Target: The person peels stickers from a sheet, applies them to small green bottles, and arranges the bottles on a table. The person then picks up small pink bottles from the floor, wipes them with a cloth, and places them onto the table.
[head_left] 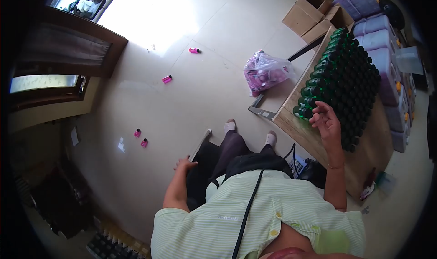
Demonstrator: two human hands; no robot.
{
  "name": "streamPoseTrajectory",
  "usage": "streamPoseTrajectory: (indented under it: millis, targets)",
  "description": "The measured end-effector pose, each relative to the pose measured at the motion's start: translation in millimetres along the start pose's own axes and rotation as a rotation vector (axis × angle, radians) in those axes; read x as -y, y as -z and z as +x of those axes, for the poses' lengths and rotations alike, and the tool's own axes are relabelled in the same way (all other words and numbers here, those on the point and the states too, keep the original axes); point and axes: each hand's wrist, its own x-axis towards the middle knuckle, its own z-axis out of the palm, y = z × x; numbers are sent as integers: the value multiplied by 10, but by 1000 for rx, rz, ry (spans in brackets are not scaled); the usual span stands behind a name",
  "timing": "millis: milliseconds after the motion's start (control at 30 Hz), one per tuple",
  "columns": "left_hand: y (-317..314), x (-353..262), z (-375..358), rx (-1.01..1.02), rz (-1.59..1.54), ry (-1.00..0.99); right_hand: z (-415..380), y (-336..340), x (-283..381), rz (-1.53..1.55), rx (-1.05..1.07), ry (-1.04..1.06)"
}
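Many green bottles with black caps (334, 63) stand in close rows on a wooden table (291, 118). My right hand (326, 118) is raised over the near corner of the rows, beside the nearest bottle (302, 112); its fingers are partly curled and apart, and nothing shows in them. On the other side, my left hand (185, 163) hangs low with spread fingers, next to a black seat (202, 168) with a metal bar. Nothing shows in that hand either.
A plastic bag of pink items (266, 72) lies on the floor by the table leg. Small pink bottles (167, 79) are scattered on the tiles. Cardboard boxes (307, 11) and stacked pale containers (380, 59) stand beyond the table. A wooden door (68, 45) is at the left.
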Motion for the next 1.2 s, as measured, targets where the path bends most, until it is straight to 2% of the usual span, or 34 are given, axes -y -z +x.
streamPoseTrajectory:
  millis: [67, 167, 300, 467, 633, 800, 967, 1067, 1200]
  targets:
    - [-855, 871, 936, 40, -316, -330, 123, -101, 113, -63, 53, -7]
    - [-861, 844, 616, -164, -199, -293, 215, -135, 145, -64, 55, -28]
    - [-762, 757, 467, -133, -184, -244, 416, -96, 15, -61, 101, -63]
    - [-936, 1040, 453, -134, -173, -207, 636, -193, -42, -85, 178, -63]
    - [-840, 865, 271, -140, -171, -108, 817, -382, -124, -74, 267, -43]
    - [-681, 639, 239, -86, -194, -50, 983, -699, -94, -101, 285, -56]
    - [-629, 676, 227, -21, -204, -36, 1250, -1261, 53, -127, 284, -61]
    - [-1006, 881, 935, 152, -331, -108, 1520, -1648, 114, -106, 257, -82]
    - [-314, 1413, 2135, 138, -367, -226, 2060, -2080, -244, -165, 121, -239]
